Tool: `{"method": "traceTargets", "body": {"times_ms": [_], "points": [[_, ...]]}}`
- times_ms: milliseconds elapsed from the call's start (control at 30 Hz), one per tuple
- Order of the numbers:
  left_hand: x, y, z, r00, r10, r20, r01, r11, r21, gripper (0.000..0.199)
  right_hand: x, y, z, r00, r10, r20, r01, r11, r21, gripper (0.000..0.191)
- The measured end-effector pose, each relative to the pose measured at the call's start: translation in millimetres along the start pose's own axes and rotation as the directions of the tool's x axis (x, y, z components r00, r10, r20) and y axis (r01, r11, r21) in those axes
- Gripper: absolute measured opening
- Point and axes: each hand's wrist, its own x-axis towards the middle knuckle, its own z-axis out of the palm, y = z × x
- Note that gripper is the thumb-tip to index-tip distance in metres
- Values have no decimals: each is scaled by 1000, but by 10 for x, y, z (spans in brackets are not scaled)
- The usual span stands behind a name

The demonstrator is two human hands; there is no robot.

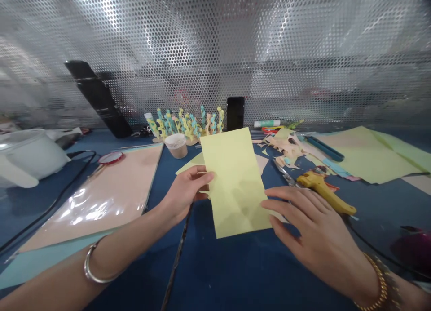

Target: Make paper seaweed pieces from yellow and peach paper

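Note:
A pale yellow paper sheet (235,180) stands out in the middle of the view, lying tilted over the blue tabletop (232,270). My left hand (186,194) pinches its left edge. My right hand (308,225) rests with parted fingers on its lower right edge, and no grip shows. Just beyond those fingers lies a yellow hot glue gun (321,190), next to a pair of metal scissors (284,174). Pink and blue paper cutouts (286,149) lie beyond the scissors, on green paper sheets (367,156).
A pink sheet in clear plastic (90,198) lies left, near a white jug (27,156) and black cable (50,201). Behind the yellow sheet stand a paper cup (175,145), curly paper strips (185,124), an upright phone (235,113) and a perforated metal screen (215,46).

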Motion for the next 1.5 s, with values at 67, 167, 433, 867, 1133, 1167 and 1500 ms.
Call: {"method": "traceTargets", "body": {"times_ms": [67,167,433,867,1133,1167,1500], "points": [[-28,-7,13,1000,-11,-6,10,999,-33,23,8,-25,-9,1000,0,-15,0,1000,31,17],[-58,-14,33,1000,-12,-14,10,996,-87,25,14,-39,-29,999,19,-26,-18,998,55,13],[-10,21,-85,946,139,-292,-224,933,-283,17,-21,-71,28,934,-220,283,165,965,204,15],[-205,-2,-74,959,66,-275,-169,912,-373,16,-6,95,22,991,89,101,-60,965,-255,15],[-387,-129,101,980,-37,-196,-45,917,-397,11,6,-124,-70,968,-218,-127,215,976,-36,11],[-422,-154,140,982,-65,-177,-18,901,-433,12,-2,-134,-64,962,-246,-121,242,969,-51,13],[-452,-3,216,970,-41,-239,-87,861,-501,8,8,-27,-57,941,-248,232,240,969,59,14]]}}
